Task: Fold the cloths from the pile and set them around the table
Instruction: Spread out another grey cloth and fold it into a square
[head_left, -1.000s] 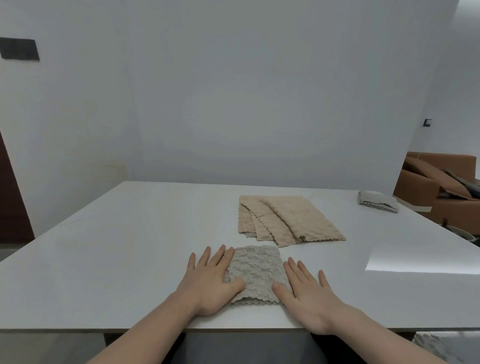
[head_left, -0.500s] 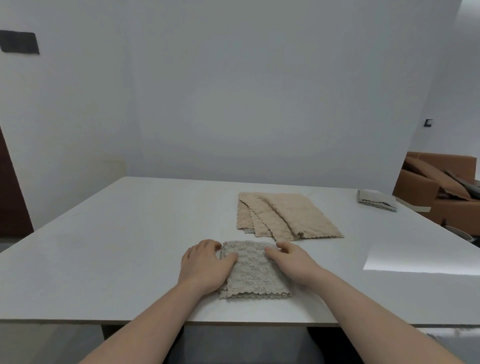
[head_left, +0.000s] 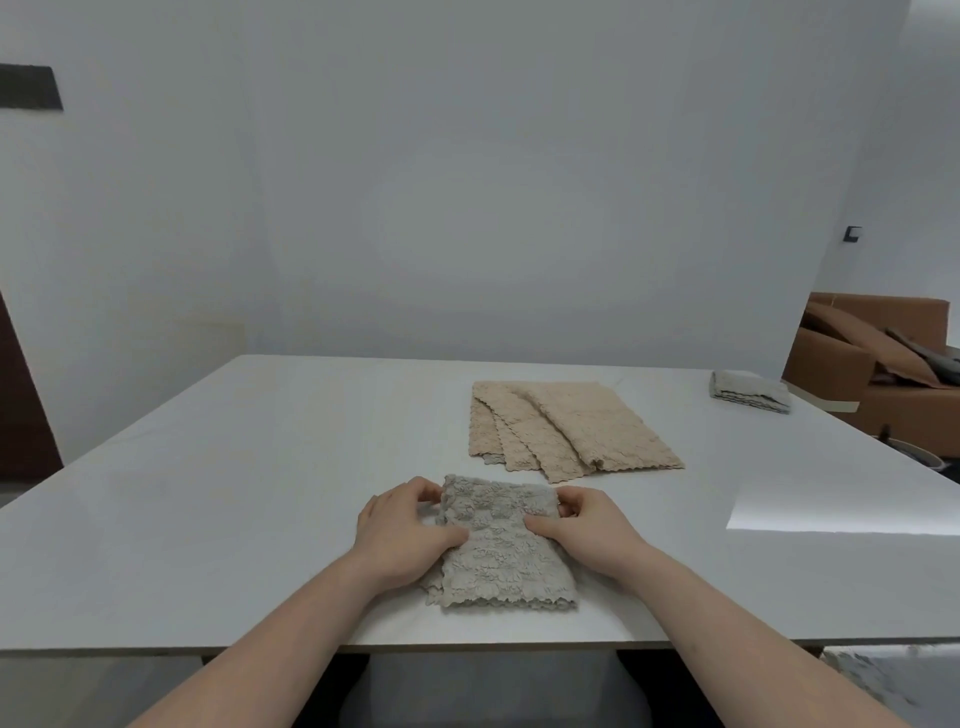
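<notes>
A folded grey textured cloth (head_left: 501, 543) lies at the near edge of the white table (head_left: 234, 467). The left hand (head_left: 402, 530) grips its left side, fingers curled round the far corner, thumb on top. The right hand (head_left: 582, 527) grips the right side likewise. Both forearms reach in from below. A pile of beige scalloped cloths (head_left: 566, 431) lies just beyond.

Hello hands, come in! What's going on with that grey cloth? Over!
Left hand and right hand both gripping the grey cloth. Cloth folded, on the table. Beige pile behind, clear.
</notes>
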